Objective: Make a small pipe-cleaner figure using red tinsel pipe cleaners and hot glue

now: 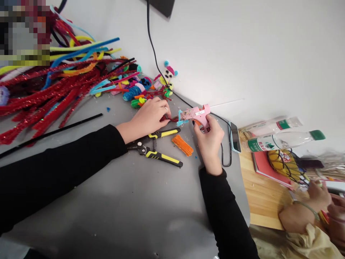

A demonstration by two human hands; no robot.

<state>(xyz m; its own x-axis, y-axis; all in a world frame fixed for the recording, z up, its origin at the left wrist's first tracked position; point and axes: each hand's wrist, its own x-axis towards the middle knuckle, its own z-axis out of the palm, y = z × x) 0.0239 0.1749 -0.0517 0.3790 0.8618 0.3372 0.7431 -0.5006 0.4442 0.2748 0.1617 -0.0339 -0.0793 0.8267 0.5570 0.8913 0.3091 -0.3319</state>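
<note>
My right hand (pixel 211 138) is wrapped round the handle of a pink glue gun (pixel 199 114), whose nozzle end points left. A clear glue stick (pixel 226 102) sticks out of its back. Close to the nozzle is a light blue bent piece (pixel 179 118); whether it touches the gun I cannot tell. My left hand (pixel 148 117) pinches a dark red glittery pipe cleaner (pixel 174 119) just left of the nozzle, partly hidden by the fingers. Below the hands lie yellow-and-black wire strippers (pixel 164 158), partly under my left wrist, and a bundle of short orange pipe cleaners (pixel 183 145).
Many loose pipe cleaners (pixel 67 86) spread over the left of the grey table (pixel 129 208). Small pipe-cleaner figures (pixel 137 89) stand by the wall. A black cable (pixel 155 54) runs behind the gun to a phone (pixel 235 136). Plastic bottles (pixel 280 140) and another person's hands (pixel 304 210) are at right.
</note>
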